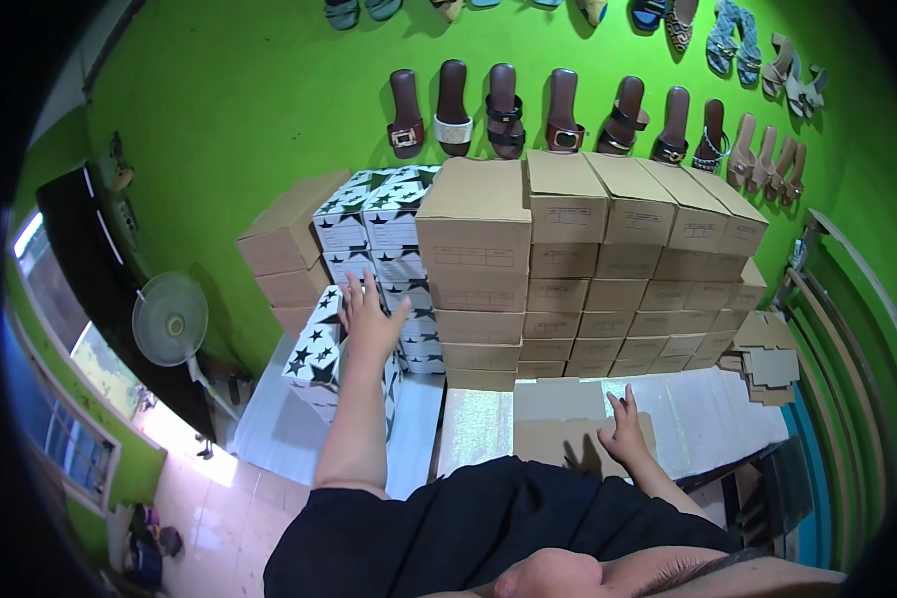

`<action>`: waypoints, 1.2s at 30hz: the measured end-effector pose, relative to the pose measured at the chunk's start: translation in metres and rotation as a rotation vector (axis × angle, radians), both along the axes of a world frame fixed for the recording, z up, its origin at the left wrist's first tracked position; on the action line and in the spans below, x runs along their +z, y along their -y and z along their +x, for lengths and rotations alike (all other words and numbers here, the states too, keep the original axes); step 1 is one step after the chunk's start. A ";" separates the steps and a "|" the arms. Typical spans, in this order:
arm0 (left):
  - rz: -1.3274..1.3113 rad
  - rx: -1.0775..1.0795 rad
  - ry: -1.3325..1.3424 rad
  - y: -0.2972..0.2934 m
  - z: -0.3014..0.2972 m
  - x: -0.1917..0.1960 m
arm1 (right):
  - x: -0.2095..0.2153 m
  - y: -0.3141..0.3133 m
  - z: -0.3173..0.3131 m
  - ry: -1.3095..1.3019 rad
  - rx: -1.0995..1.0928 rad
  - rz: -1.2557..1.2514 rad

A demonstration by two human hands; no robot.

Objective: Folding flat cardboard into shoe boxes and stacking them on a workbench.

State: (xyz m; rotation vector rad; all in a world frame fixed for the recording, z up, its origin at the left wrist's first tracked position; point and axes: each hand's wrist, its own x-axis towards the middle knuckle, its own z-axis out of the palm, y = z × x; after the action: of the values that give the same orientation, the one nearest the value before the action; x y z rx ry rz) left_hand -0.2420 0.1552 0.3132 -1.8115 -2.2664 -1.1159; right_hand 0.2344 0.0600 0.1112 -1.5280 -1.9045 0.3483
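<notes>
My left hand (372,317) reaches forward with its fingers spread, at the upper side of a white box with black stars (315,351). Whether it touches the box or hovers over it, I cannot tell. Taller stacks of the same star-patterned boxes (393,221) stand just behind my fingers. My right hand (625,431) is raised with its fingers apart and nothing in it. Below it, a flat sheet of brown cardboard (553,401) lies on the table and catches the hand's shadow.
Brown cardboard boxes (473,234) are stacked along the green wall, with more boxes (289,224) at the left. Flattened cardboard pieces (770,367) lie at the table's right end. A fan (169,321) stands at the left, and sandals (505,105) hang on the wall.
</notes>
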 end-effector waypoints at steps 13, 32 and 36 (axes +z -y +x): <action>0.206 0.431 0.130 0.118 -0.089 -0.103 | -0.003 -0.038 -0.042 0.057 0.217 0.006; 0.396 0.149 -0.037 0.184 -0.011 -0.177 | -0.003 -0.047 -0.064 0.052 0.389 -0.052; 0.285 0.204 -0.018 0.203 0.001 -0.225 | -0.001 -0.046 -0.051 0.070 0.377 -0.067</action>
State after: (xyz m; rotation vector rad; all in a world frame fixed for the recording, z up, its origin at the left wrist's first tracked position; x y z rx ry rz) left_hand -0.2414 -0.0483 0.0886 -1.4445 -2.0953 -1.2980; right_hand 0.1834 0.1065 0.1098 -1.2289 -2.2574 0.5345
